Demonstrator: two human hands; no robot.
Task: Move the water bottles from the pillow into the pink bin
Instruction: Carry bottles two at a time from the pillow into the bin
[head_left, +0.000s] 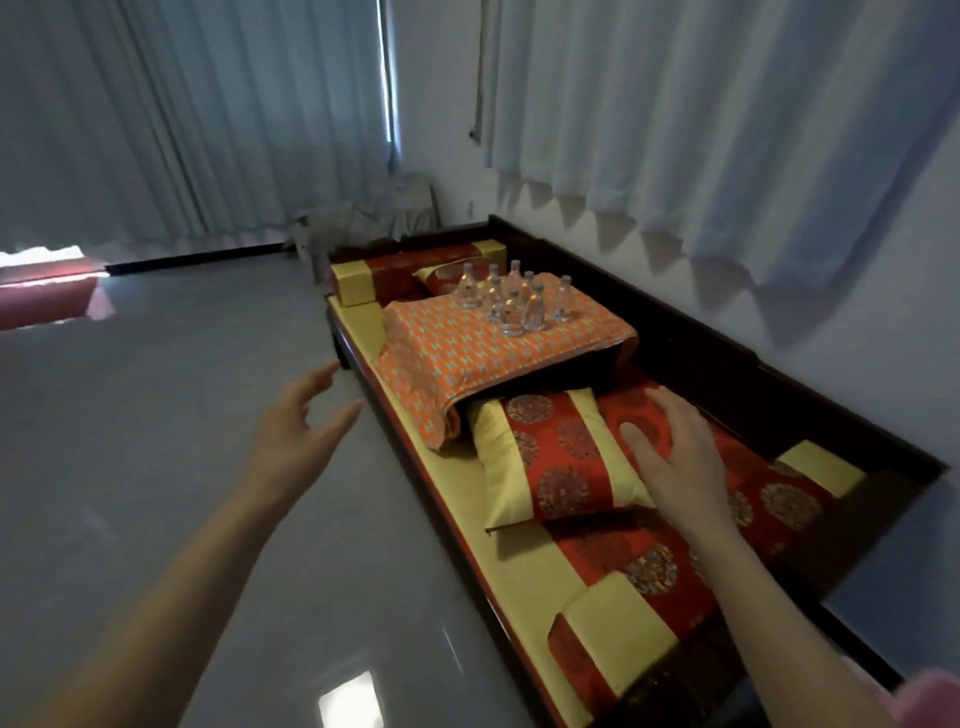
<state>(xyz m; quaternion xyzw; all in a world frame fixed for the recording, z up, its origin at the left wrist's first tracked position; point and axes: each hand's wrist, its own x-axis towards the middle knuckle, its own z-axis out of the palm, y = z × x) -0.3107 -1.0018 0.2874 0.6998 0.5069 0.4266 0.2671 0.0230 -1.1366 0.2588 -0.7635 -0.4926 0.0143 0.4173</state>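
Water bottles: a cluster of small clear bottles is seen standing upright, close together, on the orange patterned pillow at the far part of the daybed; an exact count cannot be made, since the bottles overlap and the picture is soft there.

Orange patterned pillow: it is laid across the daybed, its near edge draped over a red and yellow cushion.

Pink bin: only a blurred pink shape is caught at the bottom right corner (possibly the bin's edge), well apart from the bottles.

Left hand: it is held out above the grey floor, just beside the daybed's dark outer edge; the grip is spread, fingers apart and slightly curled, with nothing held.

Right hand: it is stretched over the red and yellow cushion, palm down, fingers loosely parted; nothing is grasped, and whether the cushion is touched cannot be told.

Far end of daybed: a red and yellow bolster is set behind the bottles.

Surroundings: white curtains are hung along the wall beside the daybed.
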